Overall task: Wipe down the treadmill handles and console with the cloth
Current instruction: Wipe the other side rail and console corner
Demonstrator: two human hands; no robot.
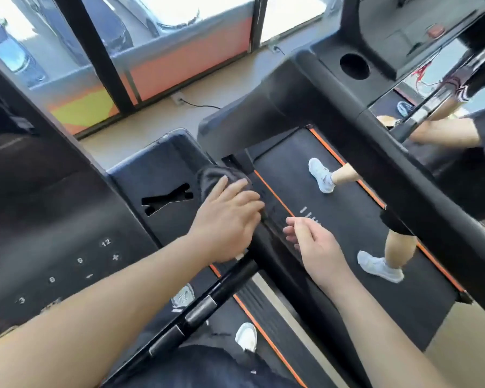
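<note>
A: Where is the cloth?
B: The dark grey cloth [210,177] lies where the console [67,219] meets the side handle [280,247], pressed under the left hand [227,219]. The right hand [311,242] hovers nearby, loosely curled, holding nothing.
A: Any containers?
B: A round cup holder [354,65] on the neighbouring treadmill; its inside is too dark to tell.

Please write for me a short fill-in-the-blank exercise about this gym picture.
1. The left hand presses the cloth; the right hand holds ___.
2. The highest number shown on the console is ___.
3. The walker on the next treadmill wears ___ shoes.
Missing words: nothing; 12; white.
</note>
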